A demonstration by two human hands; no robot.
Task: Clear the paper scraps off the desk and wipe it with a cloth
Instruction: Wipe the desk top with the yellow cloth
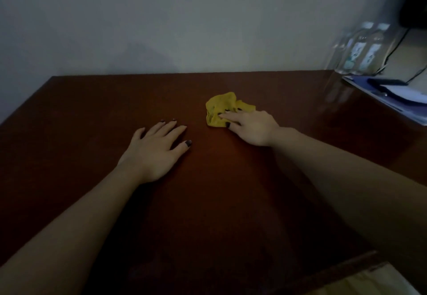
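Observation:
A crumpled yellow cloth (221, 106) lies on the dark brown desk (92, 100), a little right of its middle. My right hand (250, 127) rests on the cloth's near right part, fingers spread over it and pressing it down. My left hand (156, 148) lies flat on the desk to the left of the cloth, palm down, fingers apart, holding nothing. No paper scraps show on the desk surface.
Several clear water bottles (362, 50) stand at the desk's far right corner. Beside them lie white papers (402, 97) with a dark flat object (385, 82) on top, and black cables (397, 45) run up behind. A pale wall (184, 17) backs the desk.

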